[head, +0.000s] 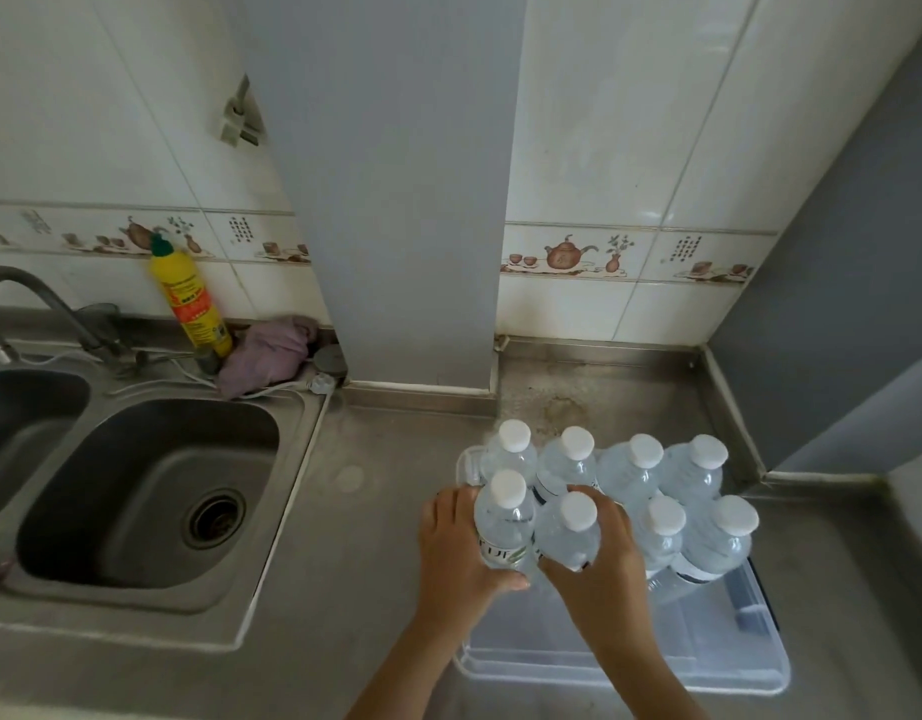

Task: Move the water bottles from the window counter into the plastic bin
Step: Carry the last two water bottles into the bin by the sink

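A clear plastic bin (625, 662) sits on the steel counter at the lower right. Several white-capped water bottles stand upright in its far half, in two rows. My left hand (459, 553) grips the near-left bottle (503, 522) around its body. Just to its right, my right hand (604, 574) grips the neighbouring bottle (570, 535), fingers curled around it. Both held bottles are upright at the left end of the bin. The near half of the bin holds no bottles.
A steel sink (147, 491) with a tap (28, 304) fills the left side. A yellow detergent bottle (191, 298) and a purple cloth (266, 356) lie behind it. A grey pillar (396, 200) and tiled walls bound the counter (365, 537).
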A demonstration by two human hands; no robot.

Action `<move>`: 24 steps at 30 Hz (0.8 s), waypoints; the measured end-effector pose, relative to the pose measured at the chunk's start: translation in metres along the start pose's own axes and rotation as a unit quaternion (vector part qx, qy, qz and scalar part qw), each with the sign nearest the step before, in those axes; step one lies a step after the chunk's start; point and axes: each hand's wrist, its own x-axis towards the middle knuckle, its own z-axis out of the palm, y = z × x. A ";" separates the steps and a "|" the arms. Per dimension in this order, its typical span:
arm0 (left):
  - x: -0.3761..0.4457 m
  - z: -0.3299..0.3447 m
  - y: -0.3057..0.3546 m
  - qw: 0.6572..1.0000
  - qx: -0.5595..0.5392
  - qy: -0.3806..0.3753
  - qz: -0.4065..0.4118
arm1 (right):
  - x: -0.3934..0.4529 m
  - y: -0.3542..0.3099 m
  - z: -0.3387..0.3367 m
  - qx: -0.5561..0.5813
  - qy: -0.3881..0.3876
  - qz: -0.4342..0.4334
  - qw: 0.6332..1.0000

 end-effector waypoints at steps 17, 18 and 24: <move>-0.015 0.001 0.000 0.997 -0.071 -0.024 -0.005 | -0.011 -0.012 -0.026 -0.099 -0.011 -0.049 0.994; -0.014 0.001 -0.001 0.997 -0.074 -0.024 -0.007 | -0.011 -0.012 -0.028 -0.114 -0.014 -0.055 0.992; -0.014 -0.005 0.003 0.998 -0.044 -0.029 0.014 | -0.016 -0.019 -0.037 -0.155 -0.022 -0.108 0.982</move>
